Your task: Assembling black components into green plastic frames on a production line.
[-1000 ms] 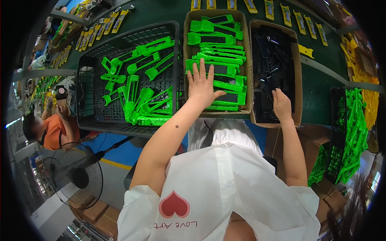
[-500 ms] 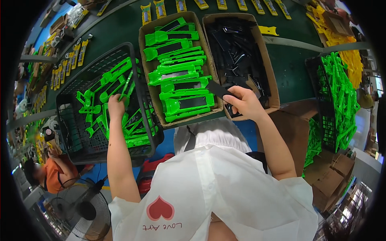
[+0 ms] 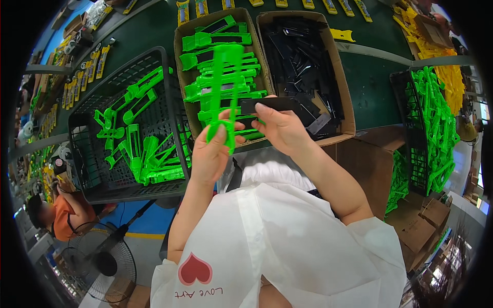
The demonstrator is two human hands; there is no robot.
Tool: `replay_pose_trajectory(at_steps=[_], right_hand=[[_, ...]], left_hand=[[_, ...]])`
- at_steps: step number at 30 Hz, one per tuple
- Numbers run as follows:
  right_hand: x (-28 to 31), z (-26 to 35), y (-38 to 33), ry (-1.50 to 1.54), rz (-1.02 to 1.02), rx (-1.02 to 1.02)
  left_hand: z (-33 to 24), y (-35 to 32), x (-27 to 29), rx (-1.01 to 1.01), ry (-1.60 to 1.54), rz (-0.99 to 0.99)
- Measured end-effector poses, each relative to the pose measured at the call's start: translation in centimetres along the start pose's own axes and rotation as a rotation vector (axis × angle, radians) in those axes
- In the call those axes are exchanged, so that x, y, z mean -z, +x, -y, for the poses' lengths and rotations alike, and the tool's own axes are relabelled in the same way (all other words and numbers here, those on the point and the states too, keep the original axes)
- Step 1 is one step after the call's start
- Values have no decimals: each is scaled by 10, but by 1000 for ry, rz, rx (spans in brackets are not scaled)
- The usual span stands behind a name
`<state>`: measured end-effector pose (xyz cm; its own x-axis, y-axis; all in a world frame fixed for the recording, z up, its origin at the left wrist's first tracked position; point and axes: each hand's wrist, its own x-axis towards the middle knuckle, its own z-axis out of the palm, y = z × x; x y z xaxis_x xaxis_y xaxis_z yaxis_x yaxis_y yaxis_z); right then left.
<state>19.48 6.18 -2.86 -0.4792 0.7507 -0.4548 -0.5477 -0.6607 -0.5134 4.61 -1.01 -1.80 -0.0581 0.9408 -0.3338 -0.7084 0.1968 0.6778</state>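
My left hand (image 3: 213, 146) is closed on the lower end of a green plastic frame (image 3: 217, 84), a long piece with an open middle, held upright and slightly blurred. Close beside it, my right hand (image 3: 281, 126) pinches a flat black rectangular strip (image 3: 269, 105) that points left toward the frame. Both hands are above the near end of a cardboard box (image 3: 178, 66) of green frames, several with dark strips in them. Right of that stands a second cardboard box (image 3: 341, 82) heaped with black strips (image 3: 295, 59). Whether strip and frame touch, I cannot tell.
A black plastic crate (image 3: 77, 149) with loose green frames stands at the left. Another crate (image 3: 411, 133) heaped with green parts is at the right, near yellow parts (image 3: 447, 77). Yellow pieces line the green table's far edge. A fan (image 3: 105, 262) and a person in orange (image 3: 72, 218) are lower left.
My left hand has come out of the left crate with a green frame and moved right. My right hand has brought the black strip slightly left, so both hands are now close together.
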Motion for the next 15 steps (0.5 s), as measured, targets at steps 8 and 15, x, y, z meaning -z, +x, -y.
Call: replay_pose_trajectory(at_steps=[8,15], right_hand=[[13,38,-28,-838,-31,146],[-3,41,-35,-1104,54,-85]], left_hand=[[-26,5,9,39,459,-92],[-37,12,19,218,805,70]])
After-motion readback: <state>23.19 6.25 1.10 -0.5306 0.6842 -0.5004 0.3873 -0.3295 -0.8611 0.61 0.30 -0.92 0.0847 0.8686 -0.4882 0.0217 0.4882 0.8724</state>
